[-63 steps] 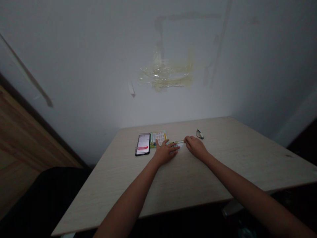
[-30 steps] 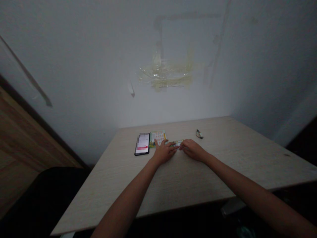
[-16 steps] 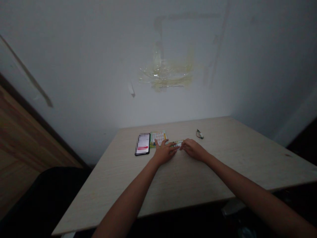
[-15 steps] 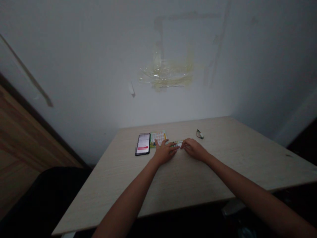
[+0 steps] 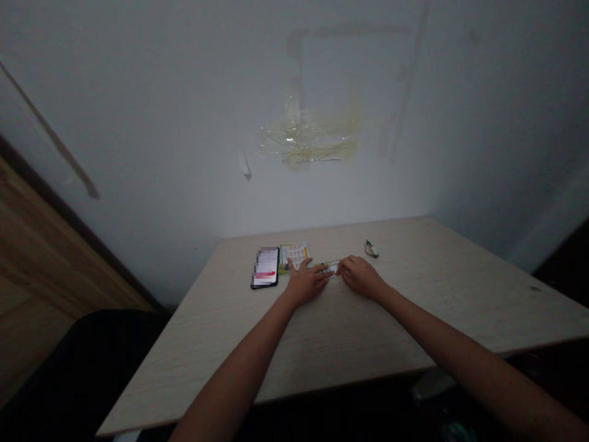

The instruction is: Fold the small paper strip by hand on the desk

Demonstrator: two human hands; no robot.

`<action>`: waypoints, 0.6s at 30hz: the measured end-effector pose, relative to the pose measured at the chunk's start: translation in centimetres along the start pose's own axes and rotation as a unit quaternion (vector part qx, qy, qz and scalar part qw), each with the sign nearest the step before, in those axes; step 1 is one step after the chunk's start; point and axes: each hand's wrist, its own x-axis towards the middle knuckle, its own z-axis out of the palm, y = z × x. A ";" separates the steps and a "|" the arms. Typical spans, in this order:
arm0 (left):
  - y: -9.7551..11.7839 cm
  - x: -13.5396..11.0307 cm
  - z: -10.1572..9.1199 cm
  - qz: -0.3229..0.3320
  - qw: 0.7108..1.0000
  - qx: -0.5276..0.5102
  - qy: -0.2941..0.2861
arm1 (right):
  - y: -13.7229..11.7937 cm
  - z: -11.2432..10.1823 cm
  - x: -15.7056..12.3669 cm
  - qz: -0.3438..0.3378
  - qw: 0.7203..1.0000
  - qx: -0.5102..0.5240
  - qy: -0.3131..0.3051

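My left hand (image 5: 306, 283) lies with its fingers spread over a colourful printed paper (image 5: 295, 253), pressing it against the table. Toward the right, a narrow strip of printed paper (image 5: 332, 267) shows between my two hands; whether it belongs to the same sheet I cannot tell. My right hand (image 5: 361, 276) is closed, with thumb and fingertips pinched at the right end of this strip, and its fingers hide that end. A phone (image 5: 265, 268) with a lit screen lies left of the printed paper.
The pale wooden table (image 5: 221, 331) reaches back to a white wall (image 5: 184, 123) marked with old tape (image 5: 317, 147). A small crumpled wrapper (image 5: 370, 248) lies beyond my right hand. At the lower left stands a dark shape (image 5: 83, 362) beside the table.
My right hand's fingers have shifted slightly at the end of the paper strip. My left hand, the phone and the wrapper stay where they were.
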 end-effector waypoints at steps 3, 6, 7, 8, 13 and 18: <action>0.0 0.0 -0.1 0.002 1.000 -0.003 -0.001 | 0.0 -0.1 0.2 0.026 0.999 -0.034 0.004; -0.1 0.0 0.0 0.007 1.000 -0.005 0.006 | 0.1 -0.1 0.4 0.055 0.996 -0.075 0.009; -0.1 0.0 0.1 0.009 1.000 -0.007 0.007 | 0.2 -0.1 0.5 0.062 0.994 -0.088 0.010; -0.2 0.0 0.1 0.009 1.000 -0.009 0.008 | 0.3 -0.1 0.5 0.068 0.993 -0.101 0.010; -0.1 0.0 0.2 0.006 1.000 -0.023 0.008 | 0.7 -0.1 0.8 0.092 0.985 -0.141 0.023; 0.0 0.0 0.0 0.002 1.000 -0.026 0.007 | 0.6 0.0 0.8 0.093 0.982 -0.161 0.030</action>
